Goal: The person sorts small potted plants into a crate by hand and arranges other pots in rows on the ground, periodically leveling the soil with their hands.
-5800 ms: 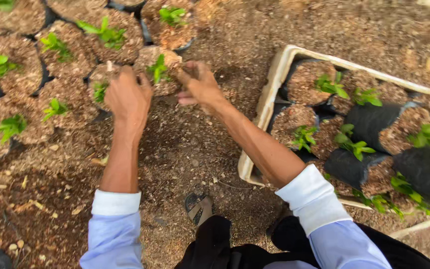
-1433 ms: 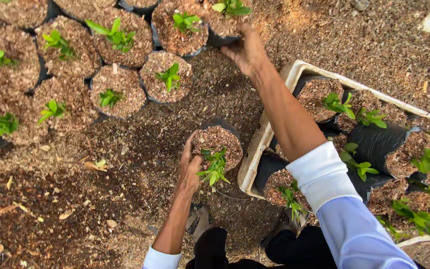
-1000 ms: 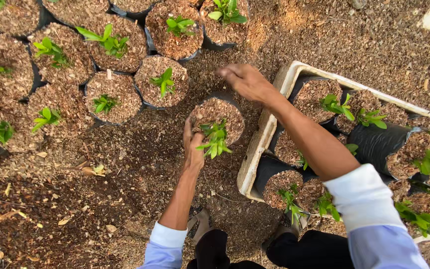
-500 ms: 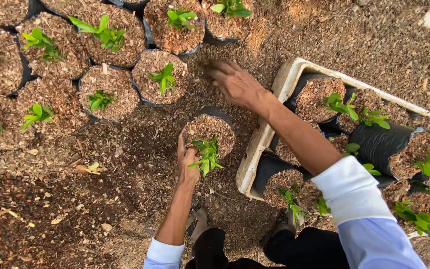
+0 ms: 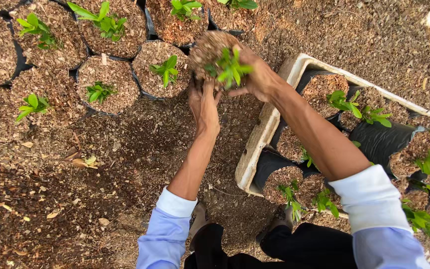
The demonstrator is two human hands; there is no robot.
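Your left hand point(image 5: 202, 102) and right hand point(image 5: 257, 77) clasp the seedling bag point(image 5: 210, 50) from both sides. Keep it upright, snug beside the neighbouring bag point(image 5: 160, 69).

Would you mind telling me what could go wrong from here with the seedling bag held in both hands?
The seedling bag, gripped by the left hand and right hand, looks tilted, so loose potting mix may spill. Its seedling lies close to the right hand's fingers and could get bent. Setting it down might press the neighbouring bag's seedling.

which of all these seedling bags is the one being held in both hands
The seedling bag gripped between the left hand and right hand; the others sit untouched.
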